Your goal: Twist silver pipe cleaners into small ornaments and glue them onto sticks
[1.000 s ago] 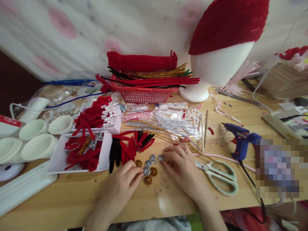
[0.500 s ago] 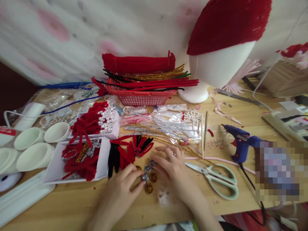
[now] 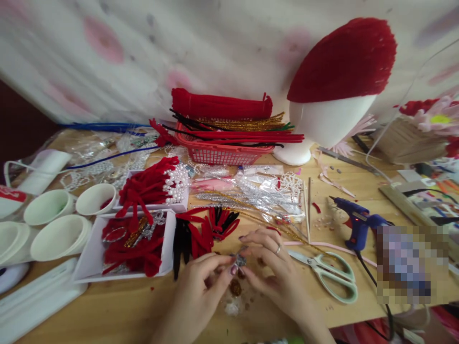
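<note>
My left hand (image 3: 202,289) pinches a small silver tinsel coil (image 3: 240,261) between thumb and forefinger. From the other side, the thumb and forefinger of my right hand (image 3: 274,263) close on the same silver piece; a ring shows on one finger. Just below the fingertips lies a gold tinsel coil (image 3: 235,287), and other gold pieces are partly hidden by my hands. A whitish patch (image 3: 232,307) marks the tabletop in front of them. Beyond my hands sit red and black pipe-cleaner loops (image 3: 224,223). Green-handled scissors (image 3: 332,272) lie to the right.
A blue glue gun (image 3: 358,217) stands at right, its cord running down over the table edge. White boxes (image 3: 86,258) of red pieces and paper cups (image 3: 59,239) fill the left. Behind are a red basket (image 3: 229,155) of pipe cleaners and a white head form (image 3: 330,119) wearing a red cap.
My hands have come together, lifting a silver coil between the fingertips. Before, they were apart around several silver and gold coils on the table. The camera view has shifted slightly.
</note>
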Demonstrator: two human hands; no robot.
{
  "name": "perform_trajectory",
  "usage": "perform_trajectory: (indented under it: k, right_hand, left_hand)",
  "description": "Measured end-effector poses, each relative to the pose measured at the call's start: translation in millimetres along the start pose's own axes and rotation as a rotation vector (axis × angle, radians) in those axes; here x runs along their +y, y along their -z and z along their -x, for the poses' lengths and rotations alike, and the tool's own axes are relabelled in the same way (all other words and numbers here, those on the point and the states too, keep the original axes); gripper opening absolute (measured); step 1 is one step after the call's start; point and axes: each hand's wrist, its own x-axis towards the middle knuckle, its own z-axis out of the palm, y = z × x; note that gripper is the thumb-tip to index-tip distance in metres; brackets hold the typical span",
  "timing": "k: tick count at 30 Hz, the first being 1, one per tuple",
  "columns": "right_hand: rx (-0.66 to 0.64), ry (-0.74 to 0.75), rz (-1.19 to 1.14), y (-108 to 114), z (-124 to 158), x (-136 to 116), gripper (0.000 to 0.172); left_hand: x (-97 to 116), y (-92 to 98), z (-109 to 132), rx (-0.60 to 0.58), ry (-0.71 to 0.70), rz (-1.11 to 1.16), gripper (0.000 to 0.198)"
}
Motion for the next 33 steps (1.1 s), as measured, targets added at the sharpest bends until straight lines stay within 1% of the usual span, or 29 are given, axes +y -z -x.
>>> perform_trajectory:
  k: [2,4,6,8,11,14,18,23,29,33]
  right_hand:
    - [-0.024,0.027,-0.035,-1.5,-3.1,-12.4,0.025]
    - [-0.051,0.047,-0.064,-4.5,-5.6,-21.9,0.027]
    - [-0.07,0.048,-0.1,-8.1,-7.6,-27.4,0.029]
    - [-0.061,0.04,-0.153,-11.7,-9.3,-29.5,0.029]
    - [-0.008,0.013,-0.225,-16.8,-11.0,-29.7,0.022]
    - [0.037,0.005,-0.256,-20.1,-11.5,-29.9,0.016]
    - [0.057,0.004,-0.267,-19.0,-10.6,-29.1,0.013]
    - [0.015,-0.004,-0.298,-15.2,-6.7,-21.9,0.013]
    - [0.072,-0.024,-0.359,-13.8,1.6,-14.8,0.015]
    - [0.11,-0.035,-0.364,-9.4,4.8,-14.8,0.016]
  left_hand:
    - [6.2,1.0,-1.9,-0.073,0.105,0.168,0.028]
    - [7.9,5.6,-1.4,-0.111,0.169,0.262,0.028]
    - [5.7,11.9,0.0,-0.126,0.166,0.274,0.034]
    - [1.7,17.8,0.7,-0.135,0.145,0.238,0.043]
    - [-2.9,23.0,-0.7,-0.16,0.148,0.219,0.051]
    - [-4.2,23.3,-2.9,-0.192,0.181,0.251,0.054]
    - [-2.6,17.0,-2.8,-0.195,0.219,0.32,0.057]
    - [0.8,4.1,-1.8,-0.157,0.325,0.489,0.058]
    - [5.4,-10.9,-4.1,-0.106,0.332,0.503,0.057]
    - [11.4,-18.5,-5.1,-0.096,0.33,0.5,0.056]
